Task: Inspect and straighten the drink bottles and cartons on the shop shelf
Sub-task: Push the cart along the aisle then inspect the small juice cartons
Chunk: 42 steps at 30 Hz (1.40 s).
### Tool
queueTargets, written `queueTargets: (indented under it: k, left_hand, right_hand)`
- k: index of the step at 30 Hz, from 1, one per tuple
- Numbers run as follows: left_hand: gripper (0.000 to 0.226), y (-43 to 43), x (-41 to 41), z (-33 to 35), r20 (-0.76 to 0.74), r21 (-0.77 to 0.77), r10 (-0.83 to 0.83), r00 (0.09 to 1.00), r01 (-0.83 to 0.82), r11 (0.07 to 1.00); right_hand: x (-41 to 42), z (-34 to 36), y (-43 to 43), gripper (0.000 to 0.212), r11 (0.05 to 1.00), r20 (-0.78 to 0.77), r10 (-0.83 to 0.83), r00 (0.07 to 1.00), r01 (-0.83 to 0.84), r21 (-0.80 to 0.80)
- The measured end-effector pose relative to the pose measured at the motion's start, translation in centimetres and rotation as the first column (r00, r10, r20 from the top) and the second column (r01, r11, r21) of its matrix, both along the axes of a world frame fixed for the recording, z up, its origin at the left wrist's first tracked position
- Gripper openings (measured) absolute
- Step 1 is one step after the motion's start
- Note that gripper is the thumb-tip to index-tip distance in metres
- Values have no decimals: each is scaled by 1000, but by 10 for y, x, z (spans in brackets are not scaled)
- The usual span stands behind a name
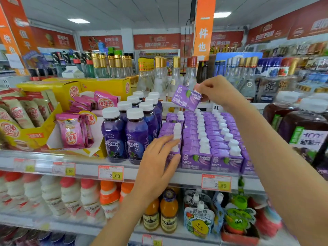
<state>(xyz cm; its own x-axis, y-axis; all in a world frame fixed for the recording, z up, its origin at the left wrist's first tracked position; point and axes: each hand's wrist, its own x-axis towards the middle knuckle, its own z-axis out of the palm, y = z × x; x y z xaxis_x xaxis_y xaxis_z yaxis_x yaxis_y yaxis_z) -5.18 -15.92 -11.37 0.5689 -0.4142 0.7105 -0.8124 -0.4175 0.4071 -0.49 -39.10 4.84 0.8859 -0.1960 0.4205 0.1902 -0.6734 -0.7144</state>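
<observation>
Head view puts the job part way through, as I judge it: the purple cartons (213, 139) stand in neat rows on the shelf (85, 167) with caps in line, and the purple bottles (124, 135) just to their left stand upright, labels forward. One carton is out of the block. The lifted carton (186, 98) hangs tilted above the back rows, pinched at its capped top corner by the right hand (215, 91), whose fingers (200, 87) are curled tight on it. The left hand (159, 162) rests on the front-left carton (166, 128), fingers (168, 141) fairly straight along its side and thumb on its front face. Left to do: check the raised carton and set it back in a row
</observation>
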Motion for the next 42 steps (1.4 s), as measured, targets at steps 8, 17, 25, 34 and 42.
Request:
queueTargets:
  k: [8, 17, 25, 34, 42]
  left_hand:
    - [33, -25, -82, 25, -430, -529, -272, 861, 3, 849]
    - [18, -21, -147, -8, -730, -626, -479, 488, -195, 755]
    - [62, 2, -180, -56, -851, -429, -393, 349, -30, 903]
    - [29, 46, -190, -90, -803, -399, -398, 444, 96, 912]
    - [47, 75, -180, -111, -917, -295, -328, 228, 164, 941]
  right_hand:
    - [-146, -67, 13, 33, 953, -134, 236, 962, -202, 226]
    - [-239, -143, 13, 34, 756, -44, 559, 828, -488, 437]
    - [-283, -208, 42, 20, 623, -13, 296, 955, -183, 760]
    - [-304, -262, 96, 51, 435, -206, 293, 934, 62, 899]
    - [-322, -283, 140, 20, 583, -185, 96, 978, 95, 807]
